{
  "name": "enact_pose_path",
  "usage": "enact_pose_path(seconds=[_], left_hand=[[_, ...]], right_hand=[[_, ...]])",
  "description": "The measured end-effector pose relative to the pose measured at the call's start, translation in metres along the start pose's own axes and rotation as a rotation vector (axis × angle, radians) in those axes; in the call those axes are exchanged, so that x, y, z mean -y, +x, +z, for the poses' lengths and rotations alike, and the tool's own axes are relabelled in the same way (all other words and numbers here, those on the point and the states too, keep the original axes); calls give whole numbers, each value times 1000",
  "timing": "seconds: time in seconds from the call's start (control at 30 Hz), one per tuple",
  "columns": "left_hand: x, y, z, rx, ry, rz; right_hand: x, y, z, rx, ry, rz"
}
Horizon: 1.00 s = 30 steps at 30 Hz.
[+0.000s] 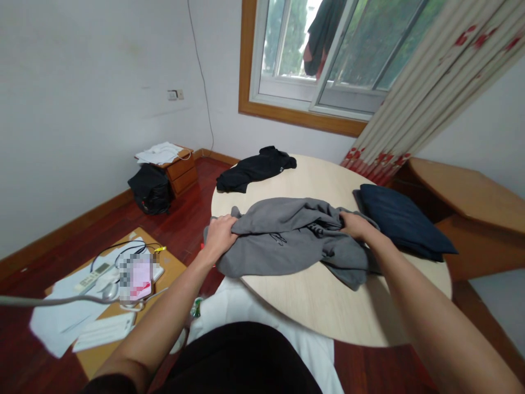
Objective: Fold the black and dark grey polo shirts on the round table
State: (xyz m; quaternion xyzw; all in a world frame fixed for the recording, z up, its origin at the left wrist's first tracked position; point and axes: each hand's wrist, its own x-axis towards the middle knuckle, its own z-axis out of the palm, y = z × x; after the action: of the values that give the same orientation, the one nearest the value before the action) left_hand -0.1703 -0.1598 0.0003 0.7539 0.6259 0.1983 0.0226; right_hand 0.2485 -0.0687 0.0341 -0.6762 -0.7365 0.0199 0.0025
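Gripping opposite sides of a crumpled grey fabric garment (262, 257) on the round pale-wood surface (311, 301), left hand (221, 232) and right hand (355, 225) could bunch it or drag it off by pulling unevenly.

I count one left hand (221, 235) and one right hand (355, 225), with one grey garment (283, 241) between them. On one round table (311, 306), one black garment (256, 171) lies beyond the left, one blue pile (400, 219) past the right. Farther beyond the left, one nightstand (182, 174), one bag (151, 190); ahead of both, one window (356, 65); beyond the right, one curtain (430, 93).
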Motion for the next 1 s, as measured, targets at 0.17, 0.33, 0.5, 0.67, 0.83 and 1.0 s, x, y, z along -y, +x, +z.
enact_pose_path(seconds=[0.17, 0.33, 0.5, 0.67, 0.83, 1.0], left_hand=[[5, -8, -12, -246, -220, 43], [-2, -2, -34, -545, -384, 99], [-16, 31, -61, -762, -424, 150], [-19, 107, -87, -870, -315, 19], [-8, 172, -73, -598, -22, -189], [11, 174, -21, 23, 175, -250]], right_hand=[[2, -43, -15, -252, 76, 171], [1, -65, -41, -796, 410, 322], [14, -10, -109, -1206, 484, 168], [47, 95, -195, -1298, 357, 51], [85, 182, -198, -775, 291, 67], [103, 218, -109, -182, 218, 27]])
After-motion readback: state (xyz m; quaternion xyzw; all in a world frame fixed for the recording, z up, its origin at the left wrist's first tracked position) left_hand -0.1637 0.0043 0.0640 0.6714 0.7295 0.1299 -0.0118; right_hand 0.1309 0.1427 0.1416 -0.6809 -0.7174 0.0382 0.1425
